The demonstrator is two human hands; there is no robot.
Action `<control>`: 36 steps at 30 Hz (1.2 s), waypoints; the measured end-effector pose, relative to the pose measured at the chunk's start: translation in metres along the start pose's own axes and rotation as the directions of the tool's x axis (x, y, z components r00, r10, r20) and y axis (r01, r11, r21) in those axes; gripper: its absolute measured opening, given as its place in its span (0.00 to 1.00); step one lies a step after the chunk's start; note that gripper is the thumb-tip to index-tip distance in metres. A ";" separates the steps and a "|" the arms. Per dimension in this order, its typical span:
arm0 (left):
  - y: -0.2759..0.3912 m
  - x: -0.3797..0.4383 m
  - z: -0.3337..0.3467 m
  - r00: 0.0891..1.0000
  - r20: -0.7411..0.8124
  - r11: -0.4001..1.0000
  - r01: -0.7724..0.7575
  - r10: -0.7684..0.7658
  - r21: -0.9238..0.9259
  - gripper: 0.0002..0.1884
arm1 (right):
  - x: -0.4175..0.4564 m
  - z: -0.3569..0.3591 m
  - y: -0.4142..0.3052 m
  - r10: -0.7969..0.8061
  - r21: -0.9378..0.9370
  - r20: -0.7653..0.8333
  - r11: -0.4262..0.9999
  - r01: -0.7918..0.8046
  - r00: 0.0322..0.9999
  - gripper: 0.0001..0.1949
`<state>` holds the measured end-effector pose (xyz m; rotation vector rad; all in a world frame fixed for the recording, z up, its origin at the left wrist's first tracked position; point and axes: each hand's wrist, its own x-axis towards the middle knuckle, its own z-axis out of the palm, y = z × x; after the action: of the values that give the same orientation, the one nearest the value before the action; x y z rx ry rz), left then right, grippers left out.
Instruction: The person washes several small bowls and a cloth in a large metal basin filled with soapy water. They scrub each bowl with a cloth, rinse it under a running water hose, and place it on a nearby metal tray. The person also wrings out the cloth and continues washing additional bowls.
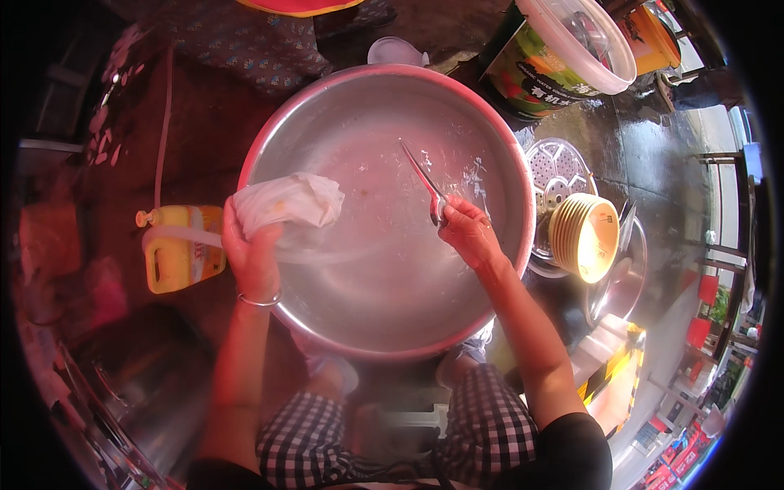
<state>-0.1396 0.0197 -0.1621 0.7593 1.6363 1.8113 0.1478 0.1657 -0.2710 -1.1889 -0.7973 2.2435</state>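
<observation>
A large round metal basin (380, 306) stands before me, its inside wet with a few clear drips or scraps. Over its left rim, my left hand (252, 245) holds a crumpled whitish cloth (291, 202), and a pale hose (184, 234) runs up to this hand from the left. My right hand (468, 229) grips the lower end of a slim metal utensil (421, 170) over the right half of the basin, its thin tip pointing up and left. The utensil's exact kind is hard to tell.
A yellow jug (177, 269) stands left of the basin. To the right are a perforated steamer plate (554, 162), stacked yellow bowls (585, 236) and a metal bowl (631, 269). A large printed bucket (527, 73) stands at the upper right. Another person's patterned clothing (257, 49) shows beyond.
</observation>
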 end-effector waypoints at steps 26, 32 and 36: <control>-0.048 -0.032 0.083 0.764 0.577 0.946 0.319 -0.288 0.051 0.24 | -0.063 0.054 -0.010 -0.341 -0.543 0.287 0.712 0.445 0.895 0.10; -0.071 -0.048 0.082 0.702 0.476 0.811 0.583 -0.531 0.045 0.11 | -0.061 0.085 -0.012 -0.305 -0.693 0.558 0.340 0.636 0.772 0.12; -0.075 -0.043 0.069 0.903 0.335 0.963 0.249 -0.269 0.102 0.15 | -0.063 0.086 -0.022 -0.444 -0.730 0.413 0.361 0.581 0.795 0.28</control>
<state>-0.0561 0.0402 -0.2323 0.7916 1.4793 1.3614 0.1095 0.1176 -0.1812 -0.8789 -2.1451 1.3596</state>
